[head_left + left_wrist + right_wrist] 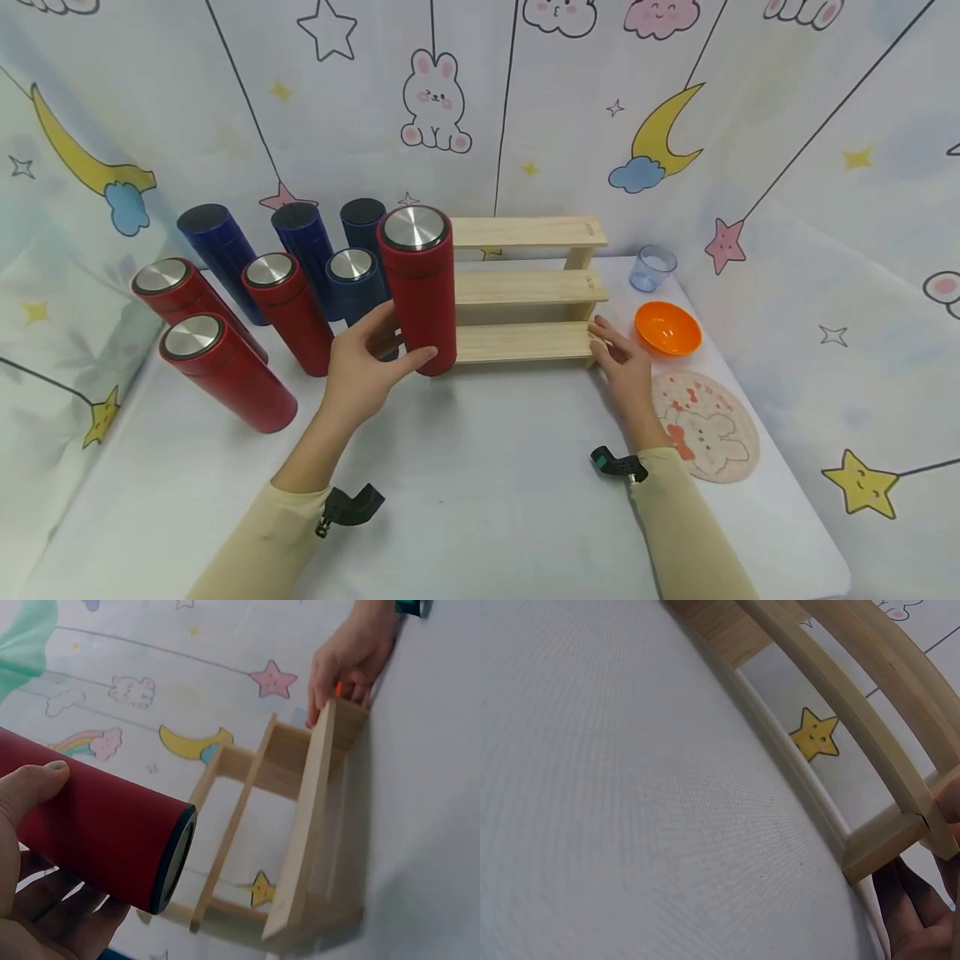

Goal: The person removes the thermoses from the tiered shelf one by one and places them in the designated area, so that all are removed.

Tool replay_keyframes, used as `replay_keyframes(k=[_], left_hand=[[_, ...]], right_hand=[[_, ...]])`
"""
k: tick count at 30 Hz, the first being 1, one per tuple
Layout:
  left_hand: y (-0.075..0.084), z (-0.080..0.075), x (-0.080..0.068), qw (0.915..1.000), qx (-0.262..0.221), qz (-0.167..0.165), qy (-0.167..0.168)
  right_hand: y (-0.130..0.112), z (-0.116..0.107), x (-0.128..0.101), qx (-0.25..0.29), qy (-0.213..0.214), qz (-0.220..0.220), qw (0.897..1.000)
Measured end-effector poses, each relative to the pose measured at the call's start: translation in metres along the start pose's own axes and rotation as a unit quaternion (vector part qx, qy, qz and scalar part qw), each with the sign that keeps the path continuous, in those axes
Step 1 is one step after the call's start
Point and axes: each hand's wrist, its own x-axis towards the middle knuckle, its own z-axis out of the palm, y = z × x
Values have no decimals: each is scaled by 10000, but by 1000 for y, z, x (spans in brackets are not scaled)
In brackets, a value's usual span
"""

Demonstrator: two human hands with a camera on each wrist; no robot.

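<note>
My left hand (362, 362) grips a red thermos (422, 300) with a silver lid, thumb across its near side and fingers behind. It is upright, in front of the left end of a three-tier wooden rack (525, 287); the left wrist view shows its dark-rimmed base (176, 859) apart from the boards. At the rack's right end, my right hand (626, 367) holds the end of the lowest board. In the right wrist view, fingers (911, 907) wrap that corner, partly cut off by the frame edge.
On the left stand several more thermoses: red ones (232, 375), blue ones (221, 258) and a dark blue one with a silver lid (352, 287). To the right are a clear cup (652, 268), an orange bowl (667, 329) and a round rabbit mat (708, 437). A patterned curtain (525, 125) hangs behind.
</note>
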Motion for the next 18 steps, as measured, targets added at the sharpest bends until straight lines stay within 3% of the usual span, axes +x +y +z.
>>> replay_keyframes(k=[6, 18], left_hand=[[-18, -26, -26, 9986, 352, -272, 276], [-55, -54, -61, 9924, 533, -626, 915]], right_hand=[[3, 2, 1, 53, -95, -33, 9999], [3, 0, -1, 30, 18, -67, 10000]])
